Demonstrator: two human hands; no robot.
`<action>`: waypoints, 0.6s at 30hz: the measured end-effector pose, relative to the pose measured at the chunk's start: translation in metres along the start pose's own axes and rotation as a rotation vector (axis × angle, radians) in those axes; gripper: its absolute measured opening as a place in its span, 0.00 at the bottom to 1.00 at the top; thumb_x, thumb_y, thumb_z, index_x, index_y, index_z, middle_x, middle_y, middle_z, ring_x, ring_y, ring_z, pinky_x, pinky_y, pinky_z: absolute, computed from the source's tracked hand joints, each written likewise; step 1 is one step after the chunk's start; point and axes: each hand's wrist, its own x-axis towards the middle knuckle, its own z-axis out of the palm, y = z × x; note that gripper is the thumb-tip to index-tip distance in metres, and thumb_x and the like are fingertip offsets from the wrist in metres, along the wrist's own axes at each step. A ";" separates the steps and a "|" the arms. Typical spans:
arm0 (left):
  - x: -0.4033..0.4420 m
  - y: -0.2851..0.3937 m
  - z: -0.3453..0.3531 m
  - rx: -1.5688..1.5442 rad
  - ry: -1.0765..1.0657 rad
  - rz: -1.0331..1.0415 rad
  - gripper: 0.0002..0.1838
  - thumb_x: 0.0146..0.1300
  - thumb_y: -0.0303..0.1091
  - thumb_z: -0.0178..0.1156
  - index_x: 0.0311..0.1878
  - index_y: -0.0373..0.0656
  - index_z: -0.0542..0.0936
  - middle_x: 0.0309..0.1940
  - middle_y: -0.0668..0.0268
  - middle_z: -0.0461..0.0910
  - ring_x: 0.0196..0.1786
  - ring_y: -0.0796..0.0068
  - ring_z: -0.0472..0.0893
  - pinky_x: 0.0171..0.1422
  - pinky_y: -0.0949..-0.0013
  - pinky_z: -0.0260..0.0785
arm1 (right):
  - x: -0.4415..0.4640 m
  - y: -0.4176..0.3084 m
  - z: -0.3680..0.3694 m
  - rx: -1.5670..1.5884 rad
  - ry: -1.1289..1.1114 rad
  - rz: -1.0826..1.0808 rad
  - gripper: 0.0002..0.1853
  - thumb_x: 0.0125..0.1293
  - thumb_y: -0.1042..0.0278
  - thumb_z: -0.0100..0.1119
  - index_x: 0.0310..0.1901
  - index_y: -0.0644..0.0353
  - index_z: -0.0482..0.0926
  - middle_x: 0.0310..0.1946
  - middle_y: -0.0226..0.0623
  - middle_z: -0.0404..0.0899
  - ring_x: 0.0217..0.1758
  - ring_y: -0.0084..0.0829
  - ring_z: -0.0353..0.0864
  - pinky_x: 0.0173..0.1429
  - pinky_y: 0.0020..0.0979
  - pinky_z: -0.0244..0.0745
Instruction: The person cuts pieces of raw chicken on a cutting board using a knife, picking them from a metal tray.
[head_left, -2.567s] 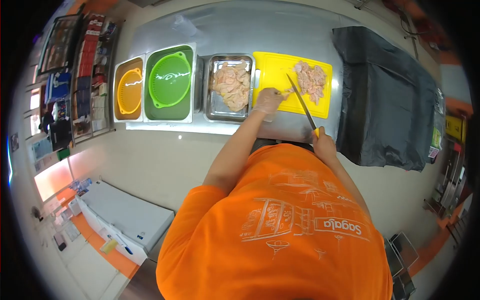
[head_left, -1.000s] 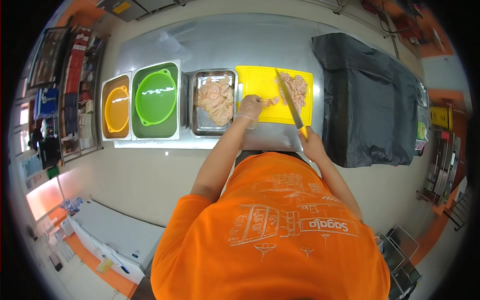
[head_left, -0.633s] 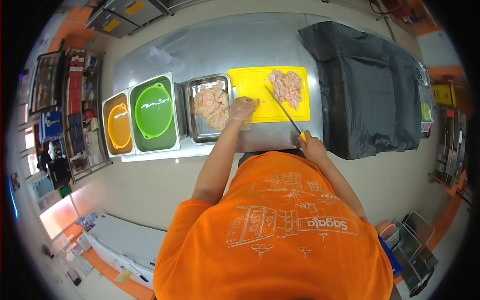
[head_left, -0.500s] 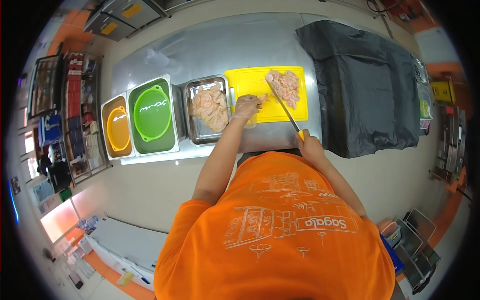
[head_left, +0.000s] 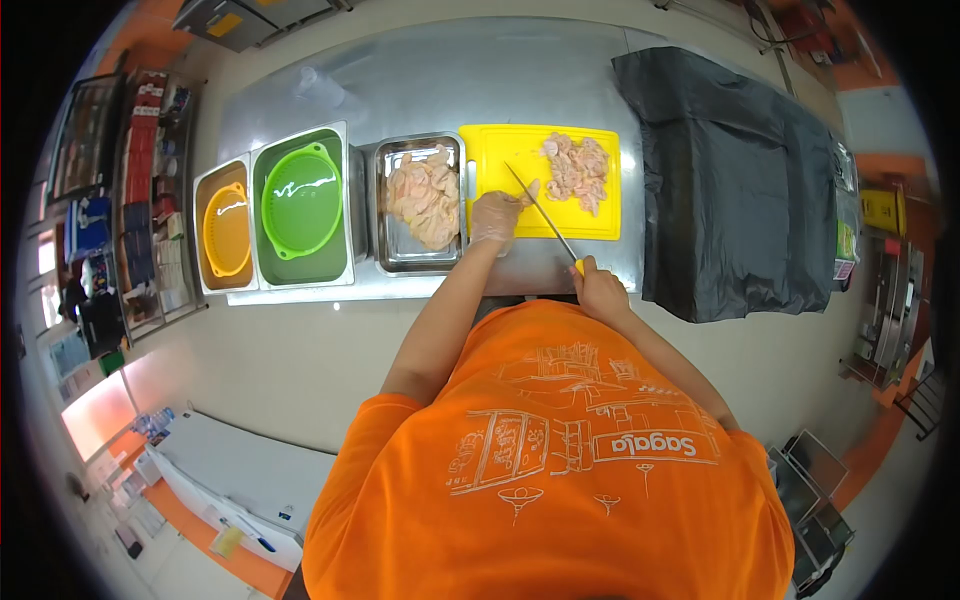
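My left hand (head_left: 495, 217), in a clear plastic glove, is closed on a small piece of raw meat (head_left: 531, 189) at the left part of the yellow cutting board (head_left: 490, 150). In my right hand (head_left: 601, 291) is a long knife (head_left: 548, 218) with a yellow handle, fingers wrapped round it. Its blade slants up and left over the board, close by the held piece; whether it touches cannot be made out. A pile of cut raw meat (head_left: 577, 172) lies on the board's right side. Left of the board, a metal tray (head_left: 398, 257) holds larger pale meat pieces (head_left: 425, 200).
Two metal pans stand on the steel table (head_left: 440, 80) at left, with a green basket (head_left: 301, 200) and an orange basket (head_left: 227, 230) in them. Black plastic sheeting (head_left: 735, 190) covers the right end. A clear container (head_left: 318, 88) sits toward the back.
The knife has moved left, away from the cut pile to the piece in my left hand. My right hand has shifted slightly left with it. The view has shifted a little.
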 end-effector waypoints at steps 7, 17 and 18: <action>0.012 -0.028 0.024 0.081 0.073 0.177 0.30 0.65 0.64 0.66 0.37 0.41 0.90 0.39 0.45 0.87 0.45 0.43 0.87 0.52 0.49 0.80 | 0.004 -0.015 -0.003 -0.042 -0.122 0.143 0.23 0.82 0.48 0.46 0.51 0.66 0.70 0.33 0.62 0.85 0.38 0.65 0.87 0.44 0.60 0.82; 0.009 -0.020 0.022 0.312 0.092 0.212 0.31 0.75 0.61 0.55 0.36 0.39 0.89 0.36 0.49 0.87 0.44 0.48 0.88 0.49 0.51 0.81 | 0.095 -0.029 0.026 -0.024 0.039 0.072 0.25 0.80 0.45 0.48 0.52 0.67 0.71 0.34 0.63 0.85 0.39 0.64 0.86 0.44 0.60 0.81; 0.011 -0.016 0.019 0.312 0.082 0.195 0.30 0.74 0.60 0.56 0.36 0.39 0.89 0.37 0.49 0.88 0.44 0.47 0.88 0.50 0.51 0.81 | 0.084 -0.014 0.035 -0.014 0.068 0.047 0.25 0.80 0.45 0.49 0.51 0.67 0.71 0.32 0.64 0.84 0.37 0.65 0.86 0.42 0.61 0.80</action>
